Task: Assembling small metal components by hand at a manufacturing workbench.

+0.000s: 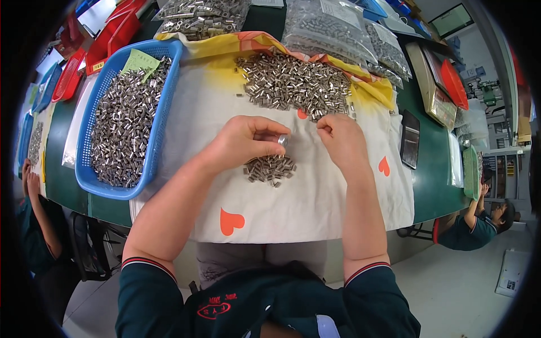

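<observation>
Between the thumb and fingertips of my left hand (243, 141) is a small shiny metal cylinder (283, 139), just above a small heap of short metal sleeves (269, 170). My right hand (345, 143) is closed, its fingertips pinched together at the near edge of a large pile of metal sleeves (296, 81). Whatever those fingertips may hold is too small or hidden to make out. Both heaps lie on a white cloth (293, 211) with red hearts and a yellow border.
A blue plastic basket (83, 152) full of similar metal pieces stands at the left, a green paper slip (141, 65) inside. Clear bags of parts (327, 28) line the back. A dark phone (410, 139) lies at the right. Other people (473, 225) sit on both sides.
</observation>
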The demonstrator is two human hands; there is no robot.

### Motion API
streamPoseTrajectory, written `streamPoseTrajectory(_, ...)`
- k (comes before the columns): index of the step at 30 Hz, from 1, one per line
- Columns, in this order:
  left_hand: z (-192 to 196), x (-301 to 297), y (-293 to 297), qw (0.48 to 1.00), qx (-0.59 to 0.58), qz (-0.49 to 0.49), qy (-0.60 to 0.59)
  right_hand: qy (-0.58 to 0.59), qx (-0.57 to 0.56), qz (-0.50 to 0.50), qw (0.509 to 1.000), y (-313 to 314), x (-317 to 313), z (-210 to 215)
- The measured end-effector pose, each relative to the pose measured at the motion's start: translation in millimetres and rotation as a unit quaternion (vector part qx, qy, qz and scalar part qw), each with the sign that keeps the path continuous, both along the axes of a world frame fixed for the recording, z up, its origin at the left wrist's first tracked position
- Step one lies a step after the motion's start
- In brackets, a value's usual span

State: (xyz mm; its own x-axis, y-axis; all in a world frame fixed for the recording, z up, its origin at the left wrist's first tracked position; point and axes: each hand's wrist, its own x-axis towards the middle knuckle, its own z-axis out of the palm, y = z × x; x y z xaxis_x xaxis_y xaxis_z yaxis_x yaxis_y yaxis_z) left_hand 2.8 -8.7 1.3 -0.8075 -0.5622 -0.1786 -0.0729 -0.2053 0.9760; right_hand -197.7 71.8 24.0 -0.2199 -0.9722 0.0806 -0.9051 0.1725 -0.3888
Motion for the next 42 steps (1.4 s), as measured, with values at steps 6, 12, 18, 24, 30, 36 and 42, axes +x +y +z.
streamPoseTrajectory(6,0,1,-1,1.000,-0.011,-0.006,0.004,0.008,0.018,-0.022,1.000,0,-1,0)
streamPoseTrajectory(12,-3,-1,-1,1.000,0.001,0.023,0.020,-0.197,-0.022,0.014,0.980,4,22,10)
streamPoseTrajectory(18,-4,-1,-1,0.997,0.049,0.041,0.052,-0.307,-0.055,0.085,0.946,5,41,11)
streamPoseTrajectory(24,-6,-3,1,0.998,0.032,0.054,0.028,-0.205,-0.115,0.082,0.968,6,46,6)
streamPoseTrajectory(30,-1,-2,1,0.998,0.031,0.055,0.022,-0.201,-0.145,0.095,0.964,6,49,4)
streamPoseTrajectory(36,-5,-4,0,0.999,-0.002,0.043,0.009,-0.284,-0.014,0.050,0.957,6,40,11)
streamPoseTrajectory(42,2,-2,8,0.993,-0.102,-0.022,-0.048,-0.110,-0.032,-0.042,0.992,11,-13,22)
